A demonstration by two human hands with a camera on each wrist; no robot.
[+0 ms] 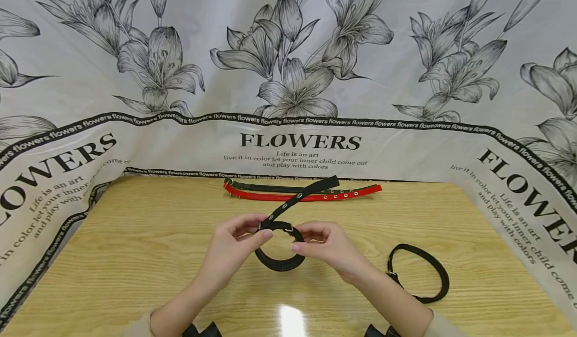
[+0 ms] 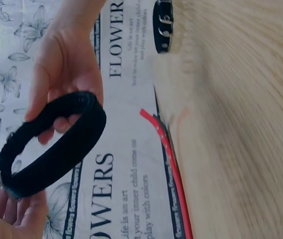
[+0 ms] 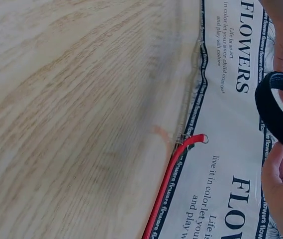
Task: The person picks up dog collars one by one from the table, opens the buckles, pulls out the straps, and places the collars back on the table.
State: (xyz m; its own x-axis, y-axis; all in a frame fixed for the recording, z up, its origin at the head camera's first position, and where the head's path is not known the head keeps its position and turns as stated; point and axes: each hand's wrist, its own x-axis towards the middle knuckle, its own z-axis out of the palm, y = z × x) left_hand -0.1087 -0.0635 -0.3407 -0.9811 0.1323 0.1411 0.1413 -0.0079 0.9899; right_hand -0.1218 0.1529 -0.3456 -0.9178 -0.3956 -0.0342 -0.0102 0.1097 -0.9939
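A black buckled collar (image 1: 280, 266) is held up above the table, closed into a loop, its free end with metal eyelets sticking up to the right. My left hand (image 1: 234, 242) pinches it at the left, where the strap end leaves the loop. On the opposite side my right hand (image 1: 331, 249) grips the band near the metal buckle (image 1: 288, 228). From the left wrist view, the wide outer face of the collar (image 2: 61, 154) spans the gap between both hands. Only part of the loop (image 3: 280, 114) shows in the right wrist view.
Behind the hands, a red collar (image 1: 270, 196) and a dark collar (image 1: 261, 187) lie stretched out along the table's back edge. Another black collar (image 1: 439, 272), closed into a loop, lies beside my right forearm. Flower-printed cloth (image 1: 297, 151) borders the wooden table (image 1: 135, 257).
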